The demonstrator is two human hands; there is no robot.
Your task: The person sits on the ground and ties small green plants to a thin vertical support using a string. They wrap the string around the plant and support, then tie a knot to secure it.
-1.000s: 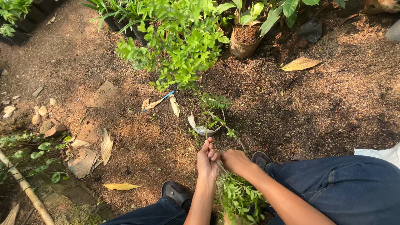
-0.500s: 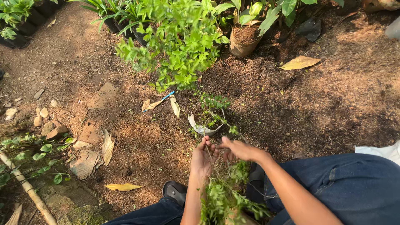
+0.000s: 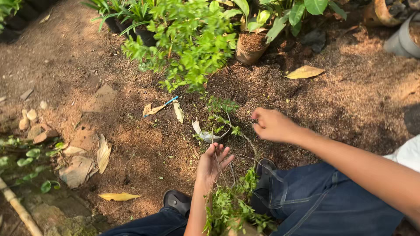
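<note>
Garden ground point(image 3: 144, 144) of brown, mulch-covered soil, viewed from above, strewn with dry yellow leaves point(image 3: 305, 72) and pale stones point(image 3: 31, 115). A leafy green shrub point(image 3: 188, 43) stands at the top centre, with a soil-filled brown nursery pot point(image 3: 251, 47) just beside it on its right and a grey pot point(image 3: 404, 37) at the upper right edge. A bamboo stick point(image 3: 17, 207) lies at the lower left.

The person crouches, with dark trousers point(image 3: 323, 201) and dark shoes point(image 3: 177, 202) at the bottom of the view. The left hand point(image 3: 213, 162) is held open, fingers spread and pointing up, with thin stems running across the palm and fingers; it is not clenched on them. The right hand point(image 3: 272, 124) is partly closed, its fingertips pinched together at the end of a thin stem. Whether the pinch actually grips the stem cannot be told.

The small leafy plant point(image 3: 232, 207) rises between the knees, directly below the left hand, its slender stems point(image 3: 250, 144) extending up toward both hands. A torn white plastic scrap point(image 3: 205, 135) lies on the soil just above the left hand, beside a small seedling point(image 3: 221, 107).
</note>
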